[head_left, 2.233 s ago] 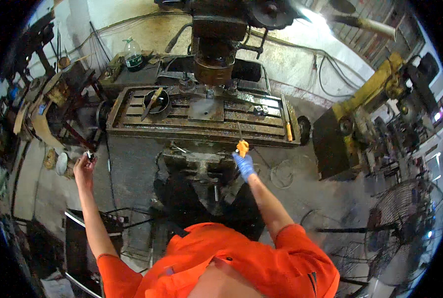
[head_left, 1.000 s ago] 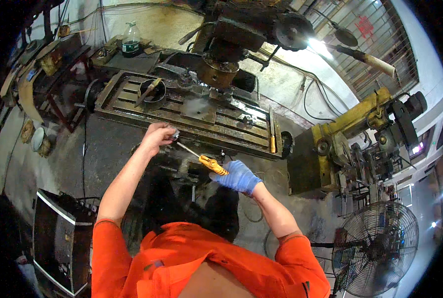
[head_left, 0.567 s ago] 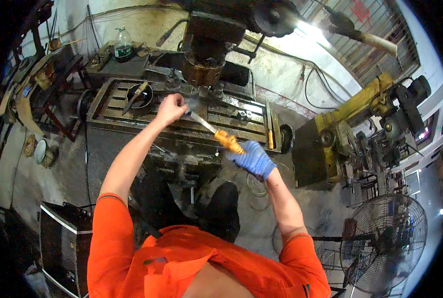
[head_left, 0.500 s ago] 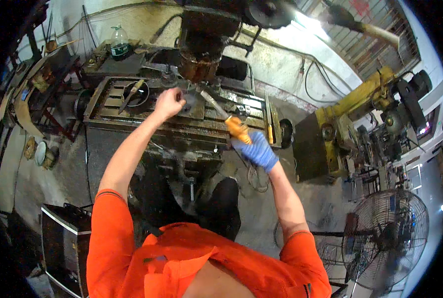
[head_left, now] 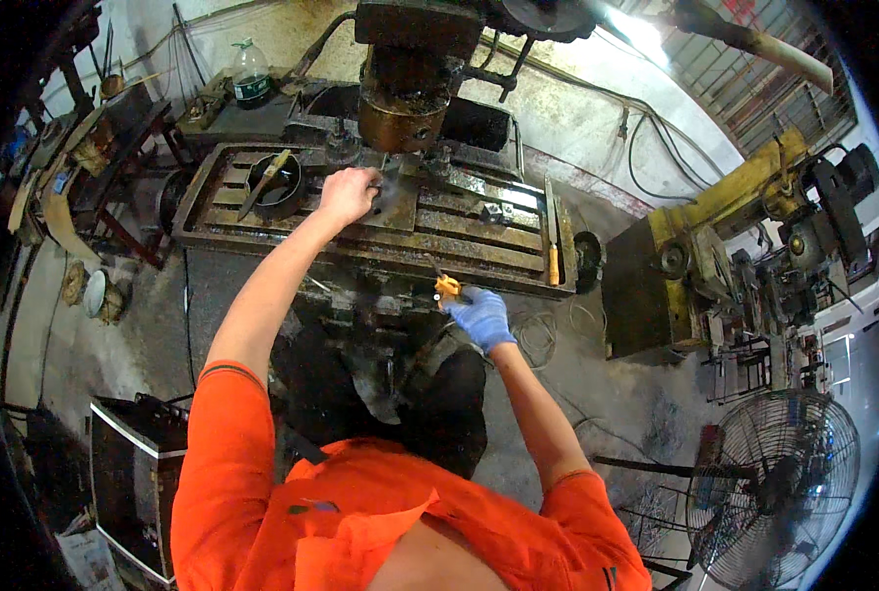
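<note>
From where I stand, a person in an orange short-sleeved top and dark trousers is working at a large, grimy machine with both arms stretched forward. The bare left hand (head_left: 349, 197) reaches over the machine's slotted metal counter (head_left: 488, 254), just in front of the dark, rusty machine head (head_left: 400, 113). Its fingers curl inward near a flat metal plate (head_left: 397, 214); I cannot tell whether that grip pinches anything, as the fingertips are partly hidden. The right hand (head_left: 479, 318), in a blue glove, is lower and nearer the body. Its grip is closed around a yellow-orange handled tool (head_left: 446, 287) with a thin metal shaft pointing up and slightly left at the counter's front edge. Whether the tip touches that edge is unclear.

On the counter's left part sits a round black pan (head_left: 284, 200), with a long, pale-handled tool (head_left: 276, 167) laid slantwise across it. Towards the right are small metal blocks (head_left: 498, 212), and along the right end lies a long, narrow tool with a yellowish handle (head_left: 553, 264). Behind, to the left, stands a big clear bottle (head_left: 251, 71) with a green cap. To the right are a yellow machine (head_left: 733, 184), loops of hose (head_left: 538, 345) on the floor and a large caged fan (head_left: 779, 488).
</note>
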`<state>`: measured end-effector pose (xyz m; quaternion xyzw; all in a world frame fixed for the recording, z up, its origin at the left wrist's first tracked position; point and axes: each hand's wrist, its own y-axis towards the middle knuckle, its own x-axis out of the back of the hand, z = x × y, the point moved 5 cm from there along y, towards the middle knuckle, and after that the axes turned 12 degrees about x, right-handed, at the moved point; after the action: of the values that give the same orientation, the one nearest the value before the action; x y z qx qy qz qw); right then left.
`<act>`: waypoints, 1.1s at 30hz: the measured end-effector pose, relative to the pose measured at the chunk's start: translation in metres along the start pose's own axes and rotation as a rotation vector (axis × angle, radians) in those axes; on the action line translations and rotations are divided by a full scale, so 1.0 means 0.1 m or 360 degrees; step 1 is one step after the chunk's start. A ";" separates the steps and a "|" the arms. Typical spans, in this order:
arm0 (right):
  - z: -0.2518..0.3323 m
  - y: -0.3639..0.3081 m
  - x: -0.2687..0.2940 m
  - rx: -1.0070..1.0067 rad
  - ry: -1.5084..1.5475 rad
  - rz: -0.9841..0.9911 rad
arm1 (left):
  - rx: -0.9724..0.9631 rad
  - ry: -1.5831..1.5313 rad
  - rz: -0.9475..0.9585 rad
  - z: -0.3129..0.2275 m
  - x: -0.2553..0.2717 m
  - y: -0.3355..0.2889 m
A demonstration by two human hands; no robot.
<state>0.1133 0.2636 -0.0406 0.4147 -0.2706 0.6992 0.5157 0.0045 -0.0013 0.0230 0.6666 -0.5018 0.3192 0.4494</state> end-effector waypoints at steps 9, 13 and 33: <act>-0.26 -0.56 0.56 0.0038 0.0273 -0.0181 | 0.0149 0.0019 -0.0149 -0.14 -0.19 0.21; 0.03 -0.48 1.52 0.0127 0.0335 -0.0523 | 0.0467 -0.0024 -0.0239 -0.11 -0.11 0.23; 1.18 -0.47 3.09 0.1563 0.0800 -0.1807 | 0.0404 0.0001 -0.0228 0.02 -0.20 0.31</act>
<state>0.1552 0.3370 0.2827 0.4991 0.4465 0.4412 0.5974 -0.0307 0.0014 0.0134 0.7522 -0.4084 0.3473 0.3832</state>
